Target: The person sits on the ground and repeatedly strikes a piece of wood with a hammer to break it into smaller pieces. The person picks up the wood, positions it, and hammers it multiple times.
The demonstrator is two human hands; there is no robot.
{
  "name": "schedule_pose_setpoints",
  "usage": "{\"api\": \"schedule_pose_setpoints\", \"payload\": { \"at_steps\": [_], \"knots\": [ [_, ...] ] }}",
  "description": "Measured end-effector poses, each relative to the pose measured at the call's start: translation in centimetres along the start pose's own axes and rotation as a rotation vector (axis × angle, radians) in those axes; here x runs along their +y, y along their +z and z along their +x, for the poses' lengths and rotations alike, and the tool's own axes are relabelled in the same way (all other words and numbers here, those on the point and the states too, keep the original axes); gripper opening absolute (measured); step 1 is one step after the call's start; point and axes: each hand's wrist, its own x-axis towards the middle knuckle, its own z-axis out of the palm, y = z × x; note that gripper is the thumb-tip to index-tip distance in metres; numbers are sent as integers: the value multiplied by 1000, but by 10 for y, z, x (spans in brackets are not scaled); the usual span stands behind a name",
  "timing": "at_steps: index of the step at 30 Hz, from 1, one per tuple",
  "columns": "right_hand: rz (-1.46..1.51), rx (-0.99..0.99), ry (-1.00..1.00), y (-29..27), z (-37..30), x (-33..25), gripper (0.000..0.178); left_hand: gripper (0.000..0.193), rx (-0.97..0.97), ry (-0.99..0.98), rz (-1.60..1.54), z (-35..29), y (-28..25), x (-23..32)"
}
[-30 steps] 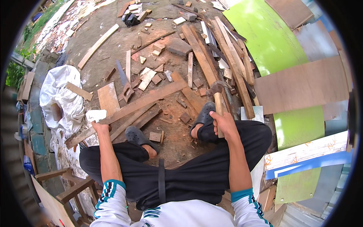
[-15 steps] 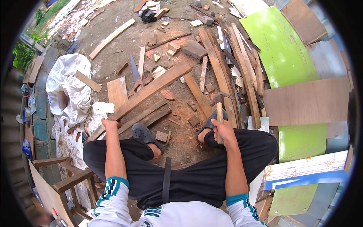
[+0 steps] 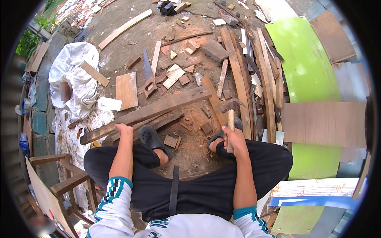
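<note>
The plank [image 3: 158, 109] is brown, the hammer [image 3: 231, 121] tan in the handle with a rusty grey head. The trousers [image 3: 186, 190] are black, the clogs [image 3: 150, 137] dark grey, the shirt [image 3: 190, 225] white with teal cuffs [image 3: 245, 213] and dark-striped sleeves. On the orange-dusted ground [image 3: 190, 148], the left edge's sack [image 3: 77, 87] is white, the right edge's sheet [image 3: 305, 59] lime green.

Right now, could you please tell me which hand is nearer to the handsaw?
Left. The left hand, on the wooden beam, is below and slightly left of the handsaw; the right hand, holding the claw hammer, is farther off, to its lower right.
</note>
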Motion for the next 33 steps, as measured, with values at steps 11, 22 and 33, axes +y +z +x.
{"api": "schedule_pose_setpoints", "payload": {
  "at_steps": [11,22,33],
  "knots": [
    [-104,-15,32,8,10,-2,29,65,-34,-56,434,116,-40,-61],
    [22,-10,31,1,7,4,30,77,-428,1085,1830,-14,-7,-73],
    [-3,71,116,-20,-1,25,31,83,-806,1015,2190,-11,99,-135]
  ]
}}
